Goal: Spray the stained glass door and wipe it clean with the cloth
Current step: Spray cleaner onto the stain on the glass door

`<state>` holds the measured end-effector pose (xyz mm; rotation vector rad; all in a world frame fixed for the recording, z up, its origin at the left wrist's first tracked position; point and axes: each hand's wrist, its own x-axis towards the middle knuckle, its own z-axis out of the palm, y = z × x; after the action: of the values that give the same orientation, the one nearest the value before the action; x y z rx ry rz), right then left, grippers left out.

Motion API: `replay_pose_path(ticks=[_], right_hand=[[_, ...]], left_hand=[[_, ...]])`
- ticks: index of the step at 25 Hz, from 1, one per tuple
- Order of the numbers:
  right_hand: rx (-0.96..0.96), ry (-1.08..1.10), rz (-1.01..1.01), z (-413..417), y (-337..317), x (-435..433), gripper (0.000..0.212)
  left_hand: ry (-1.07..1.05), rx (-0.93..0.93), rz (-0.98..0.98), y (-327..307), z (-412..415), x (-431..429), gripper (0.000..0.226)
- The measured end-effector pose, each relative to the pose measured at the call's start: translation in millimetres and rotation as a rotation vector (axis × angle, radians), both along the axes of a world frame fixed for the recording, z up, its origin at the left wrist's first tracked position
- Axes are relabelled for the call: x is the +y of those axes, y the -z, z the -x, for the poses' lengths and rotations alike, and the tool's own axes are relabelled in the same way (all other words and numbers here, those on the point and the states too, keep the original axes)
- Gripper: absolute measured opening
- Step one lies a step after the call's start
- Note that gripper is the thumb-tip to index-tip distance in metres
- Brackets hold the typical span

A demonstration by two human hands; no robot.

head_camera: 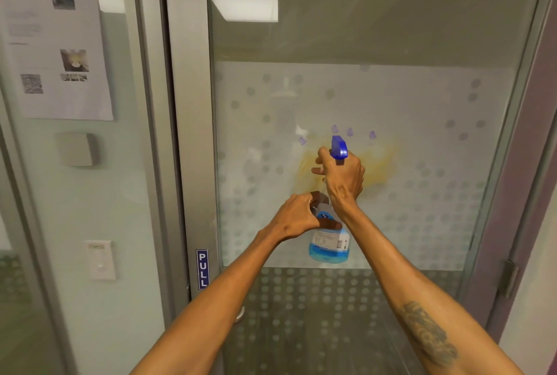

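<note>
Both your arms reach out toward the frosted glass door with grey dot pattern [422, 139]. Your right hand [343, 175] is wrapped around the neck of the clear plastic spray bottle with blue liquid and blue trigger head [330, 242], grip closed on it, fingers [319, 160] forward at the trigger. Blue nozzle points at the glass, bottle upright, held just in front of the pane. Your left hand [297, 217] grips the bottle body lower down, closed on the label area, thumb side across the front. Blue liquid fills only the bottom part of the bottle.

The yellow smeared stain [382, 160] sits on the glass right behind your right hand, spreading to both sides of it. The grey metal door frame [188, 133] runs vertical to the left of the pane, with a blue PULL sign [202, 269] low on it. Further left, a white printed paper notice [57, 49] hangs on the side panel, a white wall switch [101, 260] below it. The cloth isn't visible.
</note>
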<state>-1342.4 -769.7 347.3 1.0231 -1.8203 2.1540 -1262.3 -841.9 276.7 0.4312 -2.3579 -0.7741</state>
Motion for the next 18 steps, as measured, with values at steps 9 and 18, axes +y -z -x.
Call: replay_pose_path(ticks=[9, 18], right_hand=[[0.003, -0.039, -0.033, -29, 8, -20, 0.032], [-0.056, -0.07, -0.024, -41, 19, -26, 0.025]], left_hand=[[-0.034, -0.028, -0.038, 10, -32, -17, 0.057], [-0.025, -0.06, -0.022, 21, -47, -26, 0.055]])
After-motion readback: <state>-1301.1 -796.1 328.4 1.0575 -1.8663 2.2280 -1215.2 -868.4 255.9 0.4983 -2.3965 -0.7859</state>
